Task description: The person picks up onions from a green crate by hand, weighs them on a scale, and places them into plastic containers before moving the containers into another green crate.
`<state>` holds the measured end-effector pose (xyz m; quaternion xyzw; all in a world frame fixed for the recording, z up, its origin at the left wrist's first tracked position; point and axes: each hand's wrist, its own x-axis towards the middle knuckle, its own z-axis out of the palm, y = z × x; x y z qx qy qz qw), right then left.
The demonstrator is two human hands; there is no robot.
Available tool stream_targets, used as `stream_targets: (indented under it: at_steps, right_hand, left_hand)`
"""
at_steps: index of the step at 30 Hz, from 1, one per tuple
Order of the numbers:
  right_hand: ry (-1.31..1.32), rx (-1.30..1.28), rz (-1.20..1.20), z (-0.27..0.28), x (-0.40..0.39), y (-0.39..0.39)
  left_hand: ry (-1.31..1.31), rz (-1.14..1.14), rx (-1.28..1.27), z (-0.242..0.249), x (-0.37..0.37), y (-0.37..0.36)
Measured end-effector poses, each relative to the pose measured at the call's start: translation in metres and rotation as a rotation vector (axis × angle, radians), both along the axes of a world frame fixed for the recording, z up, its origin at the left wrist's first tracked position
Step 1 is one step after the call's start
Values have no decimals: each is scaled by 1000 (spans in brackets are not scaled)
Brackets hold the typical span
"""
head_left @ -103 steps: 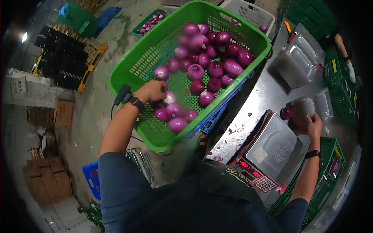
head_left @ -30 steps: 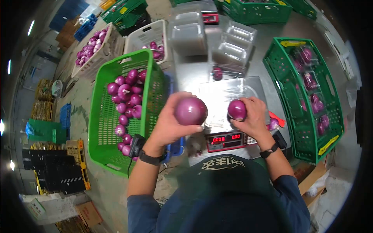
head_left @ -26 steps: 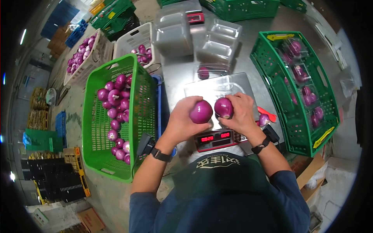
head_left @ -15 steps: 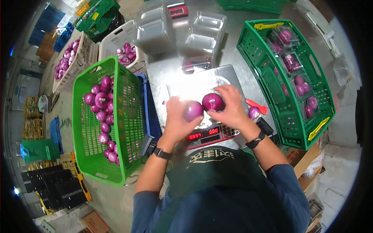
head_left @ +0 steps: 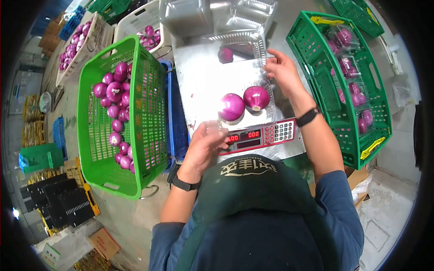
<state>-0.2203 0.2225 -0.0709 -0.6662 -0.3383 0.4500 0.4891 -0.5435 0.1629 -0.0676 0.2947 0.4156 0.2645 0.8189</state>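
Note:
Two large red onions (head_left: 231, 107) sit side by side in the base of a clear plastic clamshell box (head_left: 272, 118) on a digital scale (head_left: 260, 137). Its transparent lid (head_left: 246, 35) is folded back toward the far side, and a purple round shape (head_left: 225, 55) shows at it. My left hand (head_left: 204, 145) is by the box's near left corner, over the edge of the display, fingers loosely bent and holding nothing. Beside the lid's right edge, my right hand (head_left: 285, 74) has its index finger stretched out and its thumb apart, with no onion in it.
On the left stands a green basket (head_left: 151, 108) of loose red onions; white crates (head_left: 126, 28) with more onions are behind it. Clear empty boxes (head_left: 186, 18) are stacked at the back. A dark green crate (head_left: 316, 86) at right holds several packed boxes of onions.
Both hands have let go of the two onions, which now rest in the box. My left hand has drawn back toward me; my right has moved up and right. The view has shifted.

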Motion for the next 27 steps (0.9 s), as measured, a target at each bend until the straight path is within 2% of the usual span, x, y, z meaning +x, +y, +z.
stream_targets:
  at_steps: [2, 4, 6, 10, 12, 13, 16, 17, 20, 24, 25, 27]
  right_hand:
    - [-165, 76, 180, 14, 4, -36]
    - [-858, 534, 464, 13, 11, -78]
    - [-883, 332, 584, 26, 0, -117]
    - [-410, -85, 386, 35, -26, -140]
    - [-298, 13, 144, -6, -36, -144]
    - [-103, -124, 160, 0, -33, -142]
    - [-251, -27, 170, -1, -38, -150]
    - [-242, -116, 131, 16, -39, -152]
    - [157, -104, 35, 13, -37, -149]
    - [29, 236, 97, 25, -22, -141]
    - [-11, 255, 165, 35, -15, -137]
    - [119, 480, 61, 61, -21, -128]
  left_hand:
    - [-76, 38, -5, -2, -6, -2]
    - [-124, 42, 9, -7, -12, -2]
    - [-128, 74, -30, -3, -10, 0]
    - [26, 79, 31, -25, 2, 8]
    - [61, 77, 65, -25, 7, 12]
    - [67, 72, 76, -25, 6, 15]
    - [76, 70, 109, -22, 7, 18]
    - [65, 65, 123, -22, 7, 18]
    - [29, 64, 183, -21, 10, 15]
    - [-35, 60, 327, 5, 17, 14]
    - [-73, 52, 358, 21, 23, 14]
    - [-138, 30, 430, 45, 34, 13]
